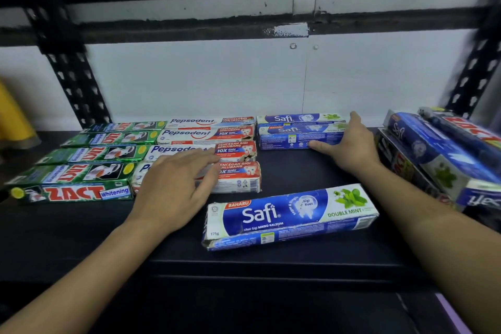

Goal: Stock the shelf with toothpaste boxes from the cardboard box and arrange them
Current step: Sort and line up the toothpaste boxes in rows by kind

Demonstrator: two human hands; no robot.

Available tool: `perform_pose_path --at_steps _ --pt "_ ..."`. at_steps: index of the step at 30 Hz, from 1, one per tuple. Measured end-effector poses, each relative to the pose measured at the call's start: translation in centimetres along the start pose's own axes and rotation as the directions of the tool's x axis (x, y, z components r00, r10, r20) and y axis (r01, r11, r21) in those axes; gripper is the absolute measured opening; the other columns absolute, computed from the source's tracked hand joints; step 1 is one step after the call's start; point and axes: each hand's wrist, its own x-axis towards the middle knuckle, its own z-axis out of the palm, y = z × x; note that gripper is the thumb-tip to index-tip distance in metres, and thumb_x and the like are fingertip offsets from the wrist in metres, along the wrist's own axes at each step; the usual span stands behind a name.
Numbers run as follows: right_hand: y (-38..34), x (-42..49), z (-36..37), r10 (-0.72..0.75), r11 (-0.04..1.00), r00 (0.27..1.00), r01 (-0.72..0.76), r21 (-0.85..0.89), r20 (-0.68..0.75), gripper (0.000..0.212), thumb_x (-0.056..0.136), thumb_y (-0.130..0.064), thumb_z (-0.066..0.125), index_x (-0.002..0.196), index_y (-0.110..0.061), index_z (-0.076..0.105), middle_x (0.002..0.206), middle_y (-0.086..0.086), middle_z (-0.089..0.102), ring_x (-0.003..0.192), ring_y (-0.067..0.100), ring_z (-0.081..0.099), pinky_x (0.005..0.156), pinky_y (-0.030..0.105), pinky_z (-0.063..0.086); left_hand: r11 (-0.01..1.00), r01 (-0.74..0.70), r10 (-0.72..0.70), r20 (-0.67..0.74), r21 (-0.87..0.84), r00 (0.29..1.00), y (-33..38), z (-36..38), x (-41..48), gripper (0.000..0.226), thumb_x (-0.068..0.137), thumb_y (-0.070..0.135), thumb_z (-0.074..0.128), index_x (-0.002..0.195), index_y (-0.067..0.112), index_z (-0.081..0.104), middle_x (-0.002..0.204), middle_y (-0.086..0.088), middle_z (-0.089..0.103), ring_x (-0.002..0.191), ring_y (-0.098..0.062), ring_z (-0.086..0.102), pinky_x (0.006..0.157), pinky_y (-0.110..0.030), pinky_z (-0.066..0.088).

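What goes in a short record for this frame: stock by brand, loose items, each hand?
shelf: dark, boxes lying flat in rows
Zact boxes: four, left column
Pepsodent boxes: four, middle column
Safi boxes: two, right column, at the back
loose Safi box: front centre, slightly askew, apart from the rows
pile: mixed boxes stacked at far right
left hand: flat on the front Pepsodent boxes
right hand: fingers straight, touching the right end of the Safi boxes
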Motion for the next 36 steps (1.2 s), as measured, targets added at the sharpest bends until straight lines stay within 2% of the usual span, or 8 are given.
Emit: perform_pose_path --at_steps 5,10,28,36 --pt "-0.15 -0.1 -0.37 -0.011 1.0 1.0 0.011 0.023 0.025 0.122 0.063 -0.049 0.087 0.154 -0.008 0.017 0.15 0.014 0.039 0.138 0.031 0.038 0.11 0.038 0.034 1.0 -0.004 0.004 -0.007 -0.014 1.0 0.09 -0.07 0.01 0.053 0.095 0.055 0.029 0.123 0.031 0.067 0.131 0.012 0.063 0.123 -0.012 0.057 0.098 -0.04 0.045" --pt "-0.14 -0.26 -0.46 -0.013 1.0 0.999 0.012 0.025 0.033 0.111 0.07 -0.03 0.086 0.154 -0.011 0.017 0.149 0.015 0.04 0.137 0.03 0.038 0.109 0.034 0.033 1.0 -0.001 0.001 -0.01 -0.015 1.0 0.07 -0.1 -0.07 0.054 0.095 0.055 0.029 0.123 0.031 0.067 0.132 0.012 0.063 0.124 -0.012 0.057 0.099 -0.04 0.045" --pt "0.07 -0.09 -0.33 -0.047 0.999 0.998 0.048 -0.026 0.039 0.103 0.075 -0.037 0.082 0.153 -0.01 0.02 0.151 0.013 0.039 0.139 0.03 0.036 0.111 0.036 0.032 1.0 -0.003 0.002 -0.016 -0.016 1.0 0.17 -0.16 -0.04 0.053 0.095 0.054 0.029 0.122 0.03 0.068 0.13 0.011 0.064 0.121 -0.013 0.059 0.097 -0.04 0.046" --pt "-0.28 -0.1 -0.71 -0.04 0.998 0.996 0.045 -0.054 0.085 0.115 0.072 -0.036 0.084 0.155 -0.009 0.01 0.155 0.015 0.031 0.142 0.032 0.03 0.115 0.038 0.027 1.0 0.002 -0.002 -0.018 -0.025 1.0 0.26 -0.25 0.06 0.052 0.095 0.053 0.031 0.121 0.028 0.068 0.124 0.01 0.068 0.113 -0.016 0.063 0.094 -0.041 0.049"
